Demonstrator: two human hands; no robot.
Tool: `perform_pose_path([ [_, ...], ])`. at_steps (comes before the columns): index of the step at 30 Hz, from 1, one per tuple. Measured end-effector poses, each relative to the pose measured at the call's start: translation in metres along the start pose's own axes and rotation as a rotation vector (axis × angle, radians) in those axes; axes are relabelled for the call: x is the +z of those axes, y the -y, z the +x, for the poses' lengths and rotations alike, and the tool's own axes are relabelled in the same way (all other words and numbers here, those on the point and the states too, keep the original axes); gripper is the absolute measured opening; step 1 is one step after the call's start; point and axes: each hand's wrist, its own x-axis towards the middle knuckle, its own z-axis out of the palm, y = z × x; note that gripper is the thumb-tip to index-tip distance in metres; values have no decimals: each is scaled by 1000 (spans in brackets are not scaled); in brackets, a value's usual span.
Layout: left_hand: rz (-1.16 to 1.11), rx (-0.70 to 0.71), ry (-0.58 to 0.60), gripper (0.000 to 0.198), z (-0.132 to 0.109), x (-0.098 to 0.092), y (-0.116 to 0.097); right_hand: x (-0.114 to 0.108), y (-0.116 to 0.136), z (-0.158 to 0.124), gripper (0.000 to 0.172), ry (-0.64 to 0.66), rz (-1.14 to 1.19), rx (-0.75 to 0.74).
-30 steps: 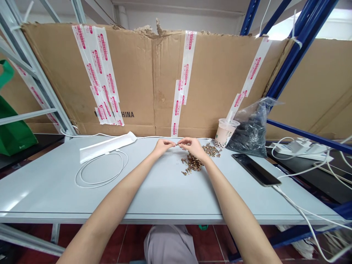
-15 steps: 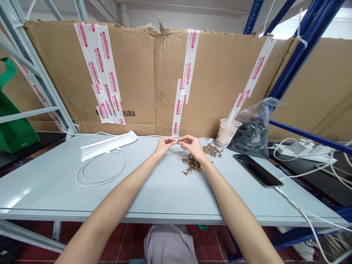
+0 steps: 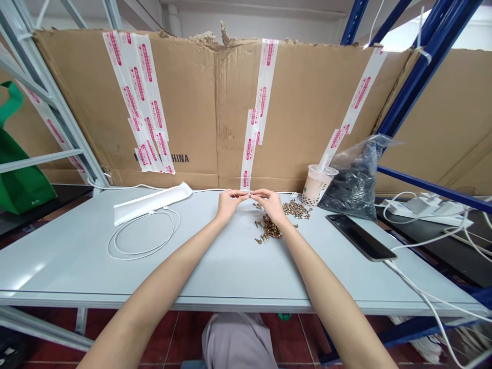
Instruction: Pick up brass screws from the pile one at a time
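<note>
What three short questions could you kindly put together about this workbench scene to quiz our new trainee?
1. True or false: the smartphone lies to the right of the loose brass-coloured screws.
2. What do the left hand and right hand hold between their fingers? A) the white cable B) a small screw C) a drinking straw
3. What stands directly to the right of the milk tea cup?

Key: 1 true; 2 B; 3 a clear plastic bag of dark items.
</note>
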Motion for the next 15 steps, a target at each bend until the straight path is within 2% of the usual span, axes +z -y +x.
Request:
perform_pose_path([
  [3,73,42,-15,20,-1,-1,-3,0,-1,0,25,28,-32,-10],
  [8,115,75,3,16,-2,-1,-8,-1,1,1,24,54,59,18],
  [15,340,200,92,10,-3,-5,-11,-1,5,0,24,30,112,46],
])
